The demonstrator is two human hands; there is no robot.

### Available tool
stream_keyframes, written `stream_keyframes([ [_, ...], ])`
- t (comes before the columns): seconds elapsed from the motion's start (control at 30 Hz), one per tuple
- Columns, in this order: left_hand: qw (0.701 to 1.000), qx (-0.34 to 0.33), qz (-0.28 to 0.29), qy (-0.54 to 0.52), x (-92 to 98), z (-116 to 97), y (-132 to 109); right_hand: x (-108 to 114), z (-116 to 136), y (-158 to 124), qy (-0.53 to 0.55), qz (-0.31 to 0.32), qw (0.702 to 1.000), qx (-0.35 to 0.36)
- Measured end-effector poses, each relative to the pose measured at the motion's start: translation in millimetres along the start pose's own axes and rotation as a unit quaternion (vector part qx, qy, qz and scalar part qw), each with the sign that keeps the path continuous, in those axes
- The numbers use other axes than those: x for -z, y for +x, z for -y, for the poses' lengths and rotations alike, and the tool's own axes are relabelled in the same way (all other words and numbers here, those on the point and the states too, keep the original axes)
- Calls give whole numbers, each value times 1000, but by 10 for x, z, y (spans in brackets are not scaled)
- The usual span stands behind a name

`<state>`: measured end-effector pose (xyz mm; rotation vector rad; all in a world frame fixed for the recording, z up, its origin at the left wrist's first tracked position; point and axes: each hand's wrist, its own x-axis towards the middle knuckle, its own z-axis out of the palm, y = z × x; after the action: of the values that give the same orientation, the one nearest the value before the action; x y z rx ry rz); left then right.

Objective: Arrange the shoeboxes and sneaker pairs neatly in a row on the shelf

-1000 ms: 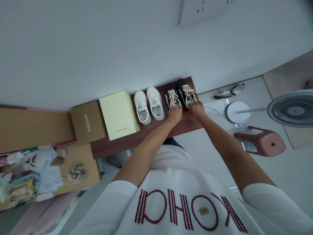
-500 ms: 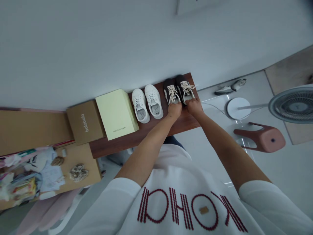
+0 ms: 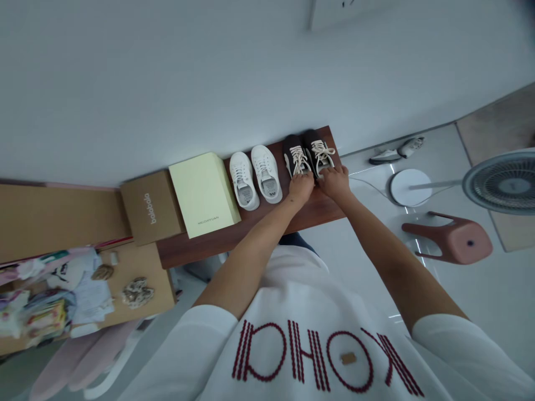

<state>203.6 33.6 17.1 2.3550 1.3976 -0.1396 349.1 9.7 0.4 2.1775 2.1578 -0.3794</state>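
The left hand (image 3: 300, 187) and right hand (image 3: 334, 184) are kept, little changed, curled over the near ends of dark lace-up sneakers (image 3: 317, 156) at 12 o'clock; any grip cannot be determined.

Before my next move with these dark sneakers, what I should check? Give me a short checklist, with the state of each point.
1. The left hand touches the left dark sneaker: ok.
2. The right hand touches the right dark sneaker: ok.
3. Both dark sneakers sit on the dark wooden board: ok.
4. The white sneakers stand apart from the dark pair: ok.
5. The cream laces are tied: cannot tell, the hands hide part of them.
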Motion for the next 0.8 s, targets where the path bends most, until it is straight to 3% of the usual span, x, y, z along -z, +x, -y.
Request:
stream_keyframes([
  [0.23, 999, -19, -40, -26, 127, 74, -281, 153, 190, -221, 24, -32, 999, -1],
  [0.43, 998, 11, -37, -54, 166, 434, -743, 169, 519, -413, 68, -25, 997, 28],
  [0.53, 992, 61, -44, -98, 118, 749, -1150, 99, 736, -536, 108, 0, 993, 53],
  [0.63, 978, 128, -45, -161, 14, 1089, -1701, -39, 983, -694, 163, 44, 984, 54],
  [0.8, 921, 252, -61, -289, -318, 1534, -2776, -296, 1389, -1000, 229, 170, 955, 77],
])
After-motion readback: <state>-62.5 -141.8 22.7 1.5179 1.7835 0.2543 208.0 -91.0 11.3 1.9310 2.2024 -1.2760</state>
